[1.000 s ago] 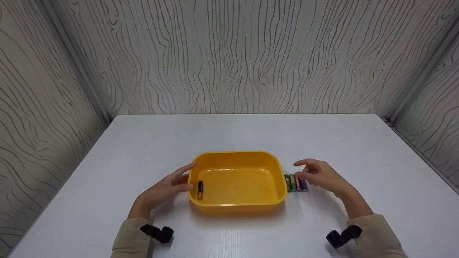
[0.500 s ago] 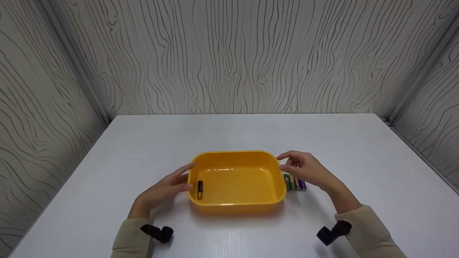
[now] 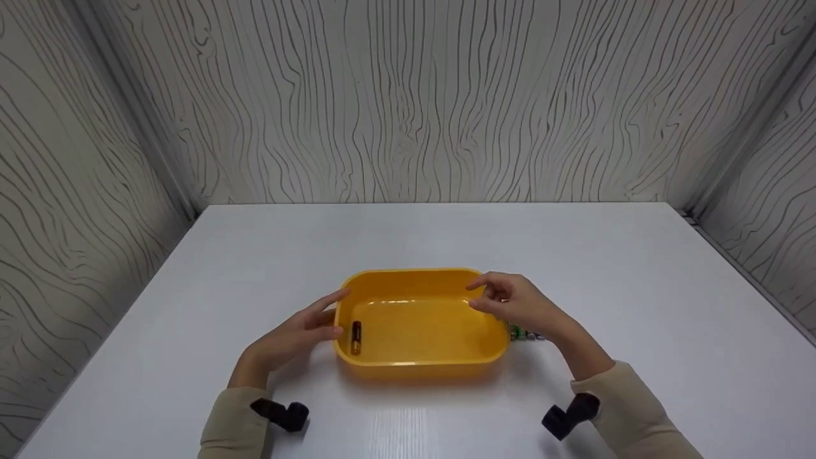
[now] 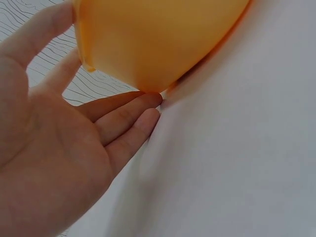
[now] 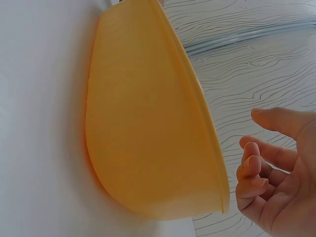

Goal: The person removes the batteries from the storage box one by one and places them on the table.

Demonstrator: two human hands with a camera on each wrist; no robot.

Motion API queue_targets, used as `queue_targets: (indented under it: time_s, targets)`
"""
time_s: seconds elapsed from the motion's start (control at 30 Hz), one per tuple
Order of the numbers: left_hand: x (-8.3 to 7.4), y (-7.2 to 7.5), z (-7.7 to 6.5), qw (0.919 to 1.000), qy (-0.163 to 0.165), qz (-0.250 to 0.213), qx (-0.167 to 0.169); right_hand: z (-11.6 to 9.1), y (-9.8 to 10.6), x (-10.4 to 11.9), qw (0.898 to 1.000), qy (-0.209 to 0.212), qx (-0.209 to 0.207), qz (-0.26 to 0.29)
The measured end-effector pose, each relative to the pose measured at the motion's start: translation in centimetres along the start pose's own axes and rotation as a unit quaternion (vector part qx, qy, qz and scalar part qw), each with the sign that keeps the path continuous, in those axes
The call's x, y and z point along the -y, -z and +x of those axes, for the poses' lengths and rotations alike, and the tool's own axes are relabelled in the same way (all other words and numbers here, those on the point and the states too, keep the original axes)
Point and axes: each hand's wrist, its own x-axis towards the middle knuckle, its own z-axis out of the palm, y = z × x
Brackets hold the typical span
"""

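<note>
A yellow plastic basin (image 3: 421, 364) sits on the white table between the two hands. Inside it, by the left wall, lies one black and copper-coloured battery (image 3: 356, 338). The left hand (image 3: 290, 338) touches the basin's left end with nearly straight, spread fingers; in the left wrist view its fingertips (image 4: 150, 118) meet the outer wall low down. Over the basin's right rim hovers the right hand (image 3: 519, 306), thumb and index finger apart, the other fingers loosely curled, nothing between them. Below it several small batteries (image 3: 521, 333) lie against the basin's right side, mostly hidden by that hand.
A wall with a wood-grain pattern (image 3: 408, 102) stands behind the white table (image 3: 408, 236), with similar walls at both sides. Each sleeve carries a black wrist camera, one on the left (image 3: 287, 415) and one on the right (image 3: 568, 415).
The right hand has moved left from above the batteries to over the basin's right rim, and now covers most of the row. The left hand and the basin have stayed put.
</note>
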Motion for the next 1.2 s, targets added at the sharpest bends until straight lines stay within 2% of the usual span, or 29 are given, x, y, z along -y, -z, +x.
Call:
queue_targets:
  time_s: [0.53,0.83,1.2]
  targets:
    - [0.0,-0.2,0.2,1.0,0.001,0.001,-0.004,1.7,-2.8,1.0,0.998,0.018,0.04,0.036]
    - [-0.2,-0.1,0.1,0.9999,0.003,0.007,-0.01,2.5,-3.9,1.5,0.997,0.04,0.051,0.029]
    - [-0.1,-0.1,0.0,0.9998,0.011,0.009,-0.015,4.2,-5.9,2.2,0.996,0.028,0.068,0.045]
